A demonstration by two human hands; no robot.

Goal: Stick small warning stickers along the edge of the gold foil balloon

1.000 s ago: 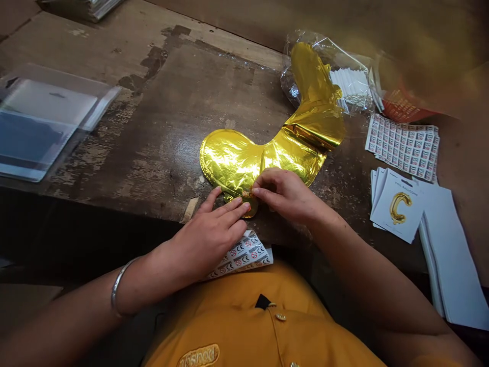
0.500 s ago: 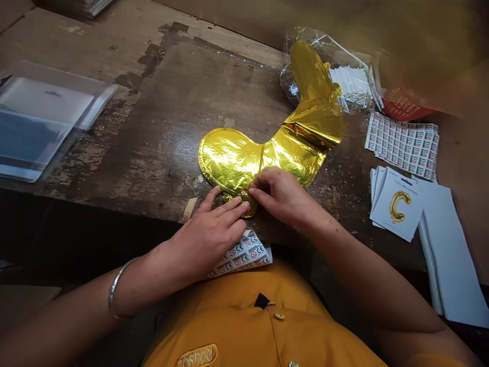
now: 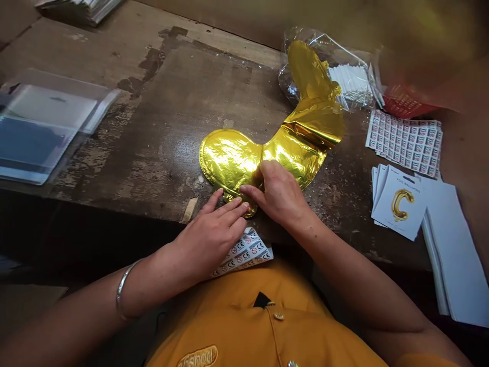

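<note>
A shiny gold foil balloon (image 3: 229,155), uninflated and curved, lies on the dark wooden table. My left hand (image 3: 214,234) rests flat over its near edge, with the fingers stretched out by the small tab. My right hand (image 3: 280,193) is closed, knuckles up, and its thumb presses on the foil just beside my left fingertips. Its curled fingertips are hidden, so what they hold, if anything, does not show. A sheet of CE stickers (image 3: 250,252) sticks out below my left palm, near the table's front edge; whether that hand touches it is unclear.
Clear plastic sleeves (image 3: 42,127) lie at the left. Behind the balloon, a clear bag holds white sticks (image 3: 353,84). Printed label sheets (image 3: 405,142), "Foil Balloons" cards with a C (image 3: 399,204) and white card strips (image 3: 454,244) lie at the right. A paper stack (image 3: 82,7) stands far left.
My right hand has gone from a fingertip pinch at the foil edge to curled fingers with the thumb pressing down. My left hand and the balloon stay nearly in place.
</note>
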